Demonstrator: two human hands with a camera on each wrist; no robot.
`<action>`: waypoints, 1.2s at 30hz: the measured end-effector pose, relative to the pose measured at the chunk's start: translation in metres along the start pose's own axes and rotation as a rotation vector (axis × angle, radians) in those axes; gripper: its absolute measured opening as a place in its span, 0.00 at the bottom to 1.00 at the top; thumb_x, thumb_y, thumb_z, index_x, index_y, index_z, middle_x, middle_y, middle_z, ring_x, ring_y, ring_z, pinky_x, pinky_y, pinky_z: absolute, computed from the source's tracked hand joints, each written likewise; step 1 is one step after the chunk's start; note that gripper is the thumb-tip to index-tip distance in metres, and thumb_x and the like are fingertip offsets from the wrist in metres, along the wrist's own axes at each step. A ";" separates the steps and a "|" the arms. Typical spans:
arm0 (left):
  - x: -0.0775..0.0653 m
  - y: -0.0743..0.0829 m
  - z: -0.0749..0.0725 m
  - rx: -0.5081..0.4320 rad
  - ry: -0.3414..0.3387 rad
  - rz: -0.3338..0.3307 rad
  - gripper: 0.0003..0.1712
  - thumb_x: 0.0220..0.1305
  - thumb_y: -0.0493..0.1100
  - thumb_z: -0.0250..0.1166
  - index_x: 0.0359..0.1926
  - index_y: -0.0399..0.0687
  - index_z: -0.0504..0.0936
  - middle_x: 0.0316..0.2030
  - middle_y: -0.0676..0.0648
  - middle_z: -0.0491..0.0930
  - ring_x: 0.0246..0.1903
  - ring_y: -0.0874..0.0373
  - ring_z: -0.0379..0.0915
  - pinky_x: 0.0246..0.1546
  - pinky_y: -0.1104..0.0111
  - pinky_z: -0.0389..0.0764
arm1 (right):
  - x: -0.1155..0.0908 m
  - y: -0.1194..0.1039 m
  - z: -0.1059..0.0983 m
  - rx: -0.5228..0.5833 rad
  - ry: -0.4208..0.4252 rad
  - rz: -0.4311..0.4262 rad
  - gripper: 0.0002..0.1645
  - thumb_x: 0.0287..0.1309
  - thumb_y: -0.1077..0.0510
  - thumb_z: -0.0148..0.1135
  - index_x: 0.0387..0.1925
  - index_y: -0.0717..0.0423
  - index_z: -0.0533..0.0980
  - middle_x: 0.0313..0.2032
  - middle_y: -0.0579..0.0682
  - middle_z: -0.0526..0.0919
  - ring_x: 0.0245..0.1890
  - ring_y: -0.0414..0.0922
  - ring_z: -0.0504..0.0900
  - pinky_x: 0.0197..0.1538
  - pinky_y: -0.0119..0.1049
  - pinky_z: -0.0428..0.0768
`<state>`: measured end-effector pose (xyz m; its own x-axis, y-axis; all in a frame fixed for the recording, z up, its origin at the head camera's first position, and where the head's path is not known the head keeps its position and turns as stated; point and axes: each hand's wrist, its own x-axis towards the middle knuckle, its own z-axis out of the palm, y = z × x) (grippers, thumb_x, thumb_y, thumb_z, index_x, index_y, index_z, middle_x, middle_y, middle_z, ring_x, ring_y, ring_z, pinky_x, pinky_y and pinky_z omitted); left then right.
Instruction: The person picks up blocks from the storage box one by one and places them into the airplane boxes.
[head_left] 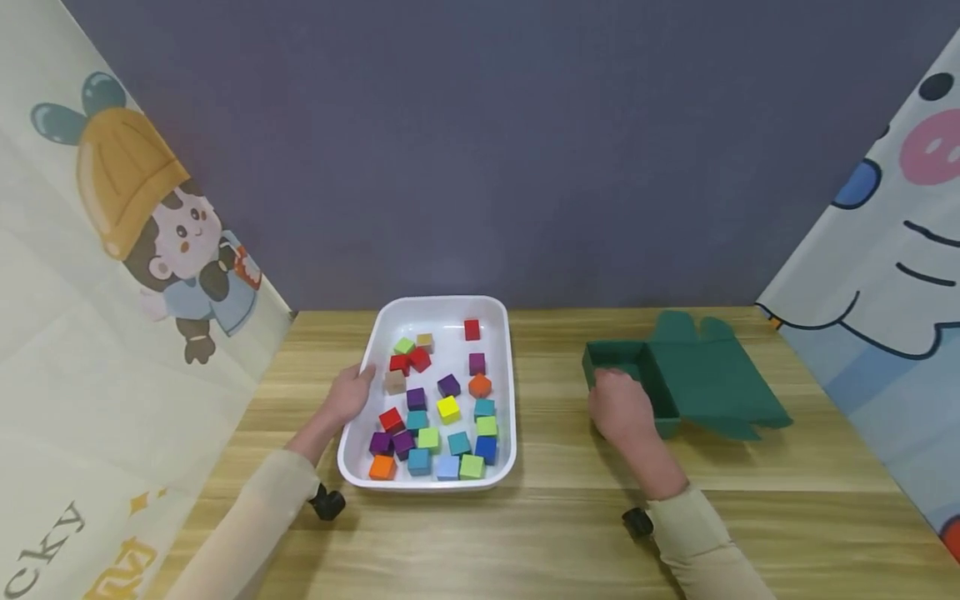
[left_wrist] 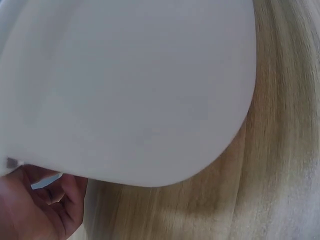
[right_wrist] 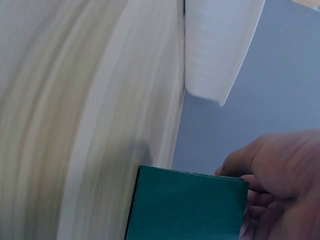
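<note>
A white tray [head_left: 437, 312] with several coloured cubes in it lies left of centre on the wooden table. My left hand [head_left: 351, 393] grips the tray's left rim. In the left wrist view the fingers of that hand [left_wrist: 45, 205] curl below the rim of the tray [left_wrist: 145, 95]. To the right stands a small green box [head_left: 667, 427] with its lid folded out to the right. My right hand [head_left: 622, 408] grips the box's left wall at the rim. In the right wrist view its fingers are curled at the box's edge, and the fingertips are partly hidden.
The box's green lid [head_left: 712, 375] lies spread with its flaps out. A yellow cube [head_left: 448, 409] sits mid-tray among red, purple, teal, green, orange and blue ones. A dark wall panel [head_left: 525, 150] rises behind the wooden table [head_left: 555, 533]. Printed curtains hang on both sides.
</note>
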<state>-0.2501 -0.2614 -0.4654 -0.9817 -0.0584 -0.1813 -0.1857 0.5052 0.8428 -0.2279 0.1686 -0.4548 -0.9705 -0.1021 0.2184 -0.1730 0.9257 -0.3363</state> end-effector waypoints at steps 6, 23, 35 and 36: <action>0.000 -0.001 0.000 0.022 -0.005 0.006 0.33 0.77 0.53 0.40 0.70 0.31 0.60 0.49 0.29 0.77 0.44 0.41 0.79 0.37 0.55 0.85 | -0.002 -0.020 0.006 0.017 -0.016 -0.005 0.09 0.59 0.70 0.50 0.30 0.64 0.77 0.24 0.56 0.76 0.22 0.55 0.80 0.20 0.47 0.79; 0.001 -0.004 0.002 0.035 0.006 0.005 0.34 0.77 0.55 0.41 0.71 0.34 0.60 0.49 0.31 0.77 0.43 0.42 0.80 0.35 0.57 0.86 | 0.001 -0.053 0.022 0.001 0.002 -0.049 0.11 0.59 0.70 0.48 0.25 0.61 0.74 0.22 0.54 0.74 0.19 0.55 0.79 0.17 0.47 0.77; 0.004 -0.003 0.003 0.034 0.003 0.002 0.34 0.77 0.55 0.41 0.71 0.35 0.60 0.48 0.32 0.78 0.41 0.44 0.81 0.33 0.59 0.86 | -0.002 -0.064 0.024 0.000 0.041 -0.059 0.10 0.57 0.69 0.51 0.21 0.59 0.72 0.22 0.54 0.74 0.20 0.57 0.78 0.17 0.49 0.77; 0.005 -0.002 0.003 0.028 0.006 -0.001 0.34 0.77 0.55 0.41 0.71 0.36 0.61 0.47 0.32 0.78 0.41 0.44 0.81 0.33 0.59 0.86 | -0.002 -0.065 0.024 0.005 0.041 -0.057 0.10 0.57 0.69 0.52 0.22 0.59 0.72 0.23 0.54 0.75 0.20 0.57 0.78 0.17 0.49 0.77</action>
<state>-0.2541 -0.2605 -0.4697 -0.9818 -0.0639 -0.1786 -0.1851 0.5289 0.8283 -0.2188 0.1004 -0.4555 -0.9514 -0.1390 0.2747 -0.2284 0.9171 -0.3268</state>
